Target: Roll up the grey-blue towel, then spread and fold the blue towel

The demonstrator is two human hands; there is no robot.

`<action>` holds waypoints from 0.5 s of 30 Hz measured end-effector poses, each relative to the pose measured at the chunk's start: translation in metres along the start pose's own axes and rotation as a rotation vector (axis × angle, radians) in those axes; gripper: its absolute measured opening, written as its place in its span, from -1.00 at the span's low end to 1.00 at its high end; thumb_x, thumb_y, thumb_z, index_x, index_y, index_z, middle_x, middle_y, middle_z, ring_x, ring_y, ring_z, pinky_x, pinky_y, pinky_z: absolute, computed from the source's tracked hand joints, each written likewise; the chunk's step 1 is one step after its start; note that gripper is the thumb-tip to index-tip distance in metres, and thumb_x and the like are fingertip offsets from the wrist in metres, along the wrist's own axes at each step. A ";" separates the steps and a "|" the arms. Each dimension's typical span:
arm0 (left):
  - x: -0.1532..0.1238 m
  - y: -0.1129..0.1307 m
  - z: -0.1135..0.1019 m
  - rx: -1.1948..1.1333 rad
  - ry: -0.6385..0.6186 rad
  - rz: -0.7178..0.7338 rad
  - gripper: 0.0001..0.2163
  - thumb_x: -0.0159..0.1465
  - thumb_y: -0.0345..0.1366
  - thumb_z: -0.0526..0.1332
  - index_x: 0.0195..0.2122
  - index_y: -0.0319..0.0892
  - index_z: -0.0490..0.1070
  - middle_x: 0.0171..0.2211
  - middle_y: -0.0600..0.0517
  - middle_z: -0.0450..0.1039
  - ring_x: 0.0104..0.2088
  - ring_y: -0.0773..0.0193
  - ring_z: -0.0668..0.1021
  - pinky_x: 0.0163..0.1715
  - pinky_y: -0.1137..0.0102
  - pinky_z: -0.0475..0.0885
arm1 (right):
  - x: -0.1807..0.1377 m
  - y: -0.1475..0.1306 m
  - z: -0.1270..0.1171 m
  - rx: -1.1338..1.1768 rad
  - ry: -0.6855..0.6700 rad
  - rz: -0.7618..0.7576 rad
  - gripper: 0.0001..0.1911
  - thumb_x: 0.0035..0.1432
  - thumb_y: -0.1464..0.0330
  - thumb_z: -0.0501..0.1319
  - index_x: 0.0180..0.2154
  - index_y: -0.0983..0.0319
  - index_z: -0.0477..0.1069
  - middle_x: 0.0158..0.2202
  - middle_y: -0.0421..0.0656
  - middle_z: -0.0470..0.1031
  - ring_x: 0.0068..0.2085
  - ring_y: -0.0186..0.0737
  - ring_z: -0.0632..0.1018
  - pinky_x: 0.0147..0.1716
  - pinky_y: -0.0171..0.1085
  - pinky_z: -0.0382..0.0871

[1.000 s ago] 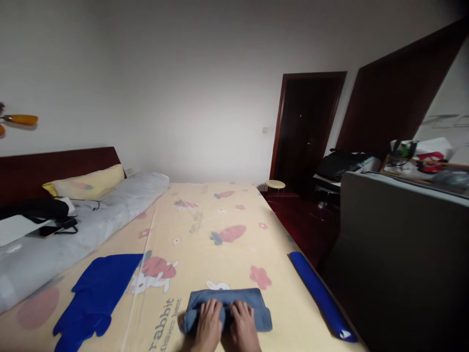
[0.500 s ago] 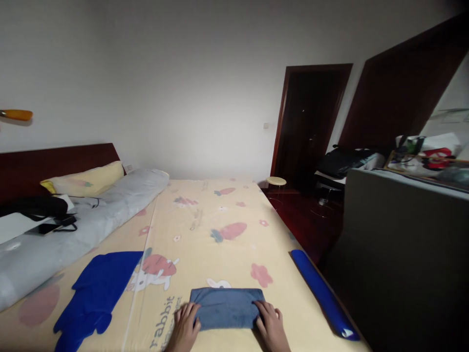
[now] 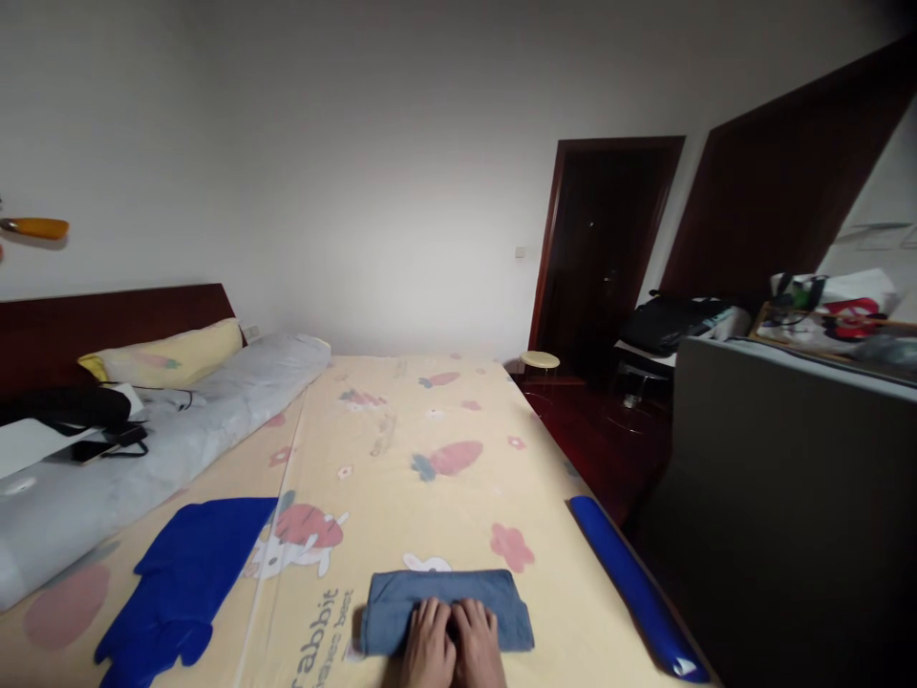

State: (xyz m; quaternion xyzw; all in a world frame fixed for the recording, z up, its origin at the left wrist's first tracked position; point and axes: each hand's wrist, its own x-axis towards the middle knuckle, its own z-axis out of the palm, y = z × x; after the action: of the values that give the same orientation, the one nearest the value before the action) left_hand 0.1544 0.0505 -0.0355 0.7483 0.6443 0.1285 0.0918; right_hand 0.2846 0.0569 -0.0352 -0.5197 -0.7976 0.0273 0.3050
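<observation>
Both hands are lying flat, side by side and touching, palms down on a folded blue-grey towel [image 3: 447,612] at the near edge of the bed [image 3: 430,497]. The left hand [image 3: 428,650] is pressing on the towel's near middle, fingers stretched forward and held together; the right hand [image 3: 477,648] is mirroring it just beside, fingers likewise extended. Neither hand is pinching or clasping the cloth: both are open and resting on top of it. The towel is sitting as a neat oblong under and ahead of the fingertips, its far edge and both short ends showing clear of the hands, its long side running along the near edge of the bed.

A printed sheet with carrots, flowers and a rabbit is covering the bed. Toward the near left corner a bright blue cloth [image 3: 186,583] is lying spread flat, well apart from the towel. Along the right edge a blue roll [image 3: 634,588] is lying lengthwise, near the towel but not touching it.

Farther off, along the left edge, a grey duvet [image 3: 164,449] is stretching toward the headboard [image 3: 107,320], with a yellow pillow [image 3: 168,352] at the far left corner and dark items [image 3: 78,411] resting on the duvet. Beyond the far right corner a small round stool [image 3: 539,360] is standing before a dark doorway [image 3: 602,248].
</observation>
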 end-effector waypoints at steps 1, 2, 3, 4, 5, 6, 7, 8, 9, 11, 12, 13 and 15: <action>-0.002 -0.005 0.002 -0.008 -0.031 -0.020 -0.46 0.15 -0.41 -0.02 0.18 -0.06 0.30 0.24 0.00 0.29 0.25 0.10 0.28 0.25 0.21 0.14 | -0.004 0.011 0.001 -0.004 -0.006 -0.008 -0.69 0.05 0.41 0.14 -0.11 0.08 0.38 -0.15 -0.16 0.50 -0.15 -0.10 0.47 -0.12 -0.14 0.21; -0.005 -0.014 0.002 -0.015 -0.065 -0.040 -0.45 0.14 -0.39 0.00 0.20 -0.04 0.29 0.26 0.01 0.27 0.27 0.09 0.25 0.26 0.19 0.11 | -0.010 0.026 0.002 -0.016 -0.009 -0.020 -0.63 0.03 0.38 0.16 -0.07 0.07 0.38 -0.10 -0.15 0.51 -0.11 -0.08 0.48 -0.10 -0.14 0.21; -0.008 -0.025 0.001 -0.015 -0.095 -0.060 -0.43 0.12 -0.38 0.03 0.20 -0.02 0.28 0.26 0.03 0.26 0.27 0.07 0.24 0.27 0.16 0.08 | -0.016 0.043 0.001 -0.034 -0.013 -0.037 -0.58 0.02 0.36 0.18 -0.02 0.06 0.37 -0.05 -0.14 0.52 -0.08 -0.07 0.49 -0.08 -0.14 0.21; -0.011 -0.038 -0.001 -0.006 -0.118 -0.080 -0.41 0.09 -0.38 0.05 0.21 0.00 0.27 0.27 0.04 0.25 0.28 0.05 0.24 0.27 0.15 0.06 | -0.023 0.062 -0.001 -0.053 -0.019 -0.053 -0.54 0.02 0.35 0.18 0.01 0.04 0.37 -0.02 -0.15 0.52 -0.07 -0.07 0.50 -0.08 -0.15 0.21; -0.014 -0.051 -0.005 0.008 -0.132 -0.098 -0.39 0.07 -0.38 0.07 0.21 0.01 0.27 0.27 0.04 0.25 0.27 0.05 0.24 0.27 0.15 0.06 | -0.030 0.079 -0.004 -0.071 -0.028 -0.057 -0.52 0.03 0.35 0.17 0.05 0.02 0.35 0.01 -0.15 0.52 -0.05 -0.08 0.51 -0.08 -0.16 0.22; -0.018 -0.063 -0.010 0.021 -0.143 -0.110 -0.37 0.06 -0.38 0.08 0.22 0.02 0.25 0.27 0.06 0.25 0.27 0.05 0.24 0.27 0.15 0.05 | -0.036 0.093 -0.008 -0.082 -0.041 -0.056 -0.49 0.06 0.36 0.15 0.08 0.00 0.33 0.03 -0.16 0.51 -0.04 -0.10 0.52 -0.08 -0.18 0.22; -0.020 -0.073 -0.014 0.031 -0.146 -0.114 -0.37 0.06 -0.39 0.08 0.23 0.04 0.24 0.27 0.07 0.24 0.27 0.06 0.24 0.27 0.16 0.06 | -0.039 0.104 -0.013 -0.085 -0.062 -0.053 -0.47 0.08 0.38 0.12 0.12 -0.02 0.31 0.06 -0.17 0.49 -0.01 -0.12 0.52 -0.07 -0.19 0.21; -0.022 -0.080 -0.020 0.041 -0.143 -0.112 -0.37 0.08 -0.39 0.07 0.23 0.05 0.23 0.27 0.09 0.25 0.27 0.08 0.25 0.26 0.17 0.06 | -0.040 0.109 -0.018 -0.083 -0.087 -0.046 -0.46 0.10 0.41 0.10 0.14 -0.02 0.29 0.09 -0.18 0.48 0.01 -0.14 0.51 -0.05 -0.20 0.21; -0.023 -0.084 -0.025 0.052 -0.134 -0.102 -0.38 0.09 -0.40 0.05 0.23 0.07 0.23 0.26 0.10 0.26 0.26 0.10 0.26 0.26 0.18 0.05 | -0.037 0.110 -0.023 -0.079 -0.111 -0.033 -0.44 0.09 0.44 0.08 0.14 -0.02 0.28 0.10 -0.18 0.46 0.03 -0.15 0.50 -0.03 -0.20 0.19; -0.020 -0.083 -0.035 0.075 -0.099 -0.085 -0.42 0.13 -0.41 0.03 0.21 0.09 0.26 0.24 0.10 0.30 0.24 0.14 0.28 0.25 0.19 0.04 | -0.024 0.100 -0.035 -0.068 -0.154 0.005 -0.40 0.02 0.51 0.05 0.11 0.02 0.32 0.10 -0.17 0.46 0.05 -0.14 0.48 0.01 -0.18 0.16; -0.016 -0.080 -0.040 0.088 -0.077 -0.087 -0.44 0.15 -0.42 0.02 0.19 0.08 0.27 0.23 0.10 0.31 0.23 0.16 0.29 0.24 0.20 0.04 | -0.014 0.092 -0.040 -0.062 -0.169 0.034 -0.41 -0.01 0.54 0.04 0.07 0.05 0.36 0.08 -0.16 0.47 0.04 -0.14 0.47 0.02 -0.17 0.14; -0.011 -0.076 -0.045 0.101 -0.062 -0.097 -0.47 0.17 -0.42 0.01 0.18 0.07 0.29 0.22 0.09 0.32 0.22 0.17 0.29 0.24 0.21 0.03 | -0.002 0.082 -0.045 -0.054 -0.177 0.069 -0.44 -0.02 0.55 0.02 0.01 0.08 0.40 0.04 -0.15 0.49 0.03 -0.14 0.47 0.03 -0.15 0.12; 0.004 -0.067 -0.054 0.129 -0.049 -0.132 -0.50 0.20 -0.42 -0.02 0.17 0.03 0.30 0.19 0.06 0.34 0.21 0.20 0.30 0.23 0.22 0.02 | 0.022 0.066 -0.052 -0.039 -0.193 0.134 -0.57 0.03 0.55 -0.02 -0.13 0.14 0.45 -0.06 -0.13 0.52 -0.02 -0.13 0.47 0.03 -0.13 0.10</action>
State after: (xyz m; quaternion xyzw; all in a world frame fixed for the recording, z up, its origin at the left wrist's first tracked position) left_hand 0.0750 0.0631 -0.0039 0.7116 0.6966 0.0621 0.0674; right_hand 0.3593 0.0910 -0.0067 -0.5726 -0.7871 0.0820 0.2143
